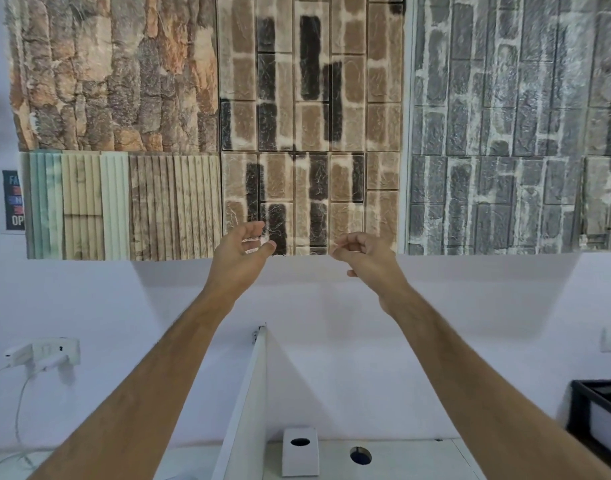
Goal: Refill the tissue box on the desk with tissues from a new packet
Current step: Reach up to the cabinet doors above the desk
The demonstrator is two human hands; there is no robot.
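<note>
**Q:** Where is the tissue box, and what is found around it?

**A:** The tissue box point(300, 460) is stood upright on the desk point(418, 459) at the bottom edge of the view, with its dark top opening uncovered. Just left of the box a white divider panel point(252, 403) is fixed. Just right of the box a round cable hole point(360, 455) is cut in the desktop. Far right of the box a black tray point(595, 414) is seen. No new packet is visible.

**Q:** What is the state of the hands?

**A:** Both are raised well above and beyond the box. The left hand point(241, 249) is relaxed, its fingers loosely parted, and nothing is held. The right hand point(363, 252) is curled, its fingertips drawn toward the thumb, and nothing is seen in it. Far beyond the box, behind both hands, brick-pattern wall panels point(311, 98) are mounted.

**Q:** What faults are to be expected from here?

**A:** Refilling is judged not yet begun.
- The box lies at the margin of sight and appears light and narrow, so it may be tipped or shoved against the divider when the hands are lowered.
- The divider edge may be struck by the left forearm.
- Loose tissues handled right of the box may be lost down the cable hole.
- If tissues are forced through the small opening, tearing or bunching is likely.
</note>
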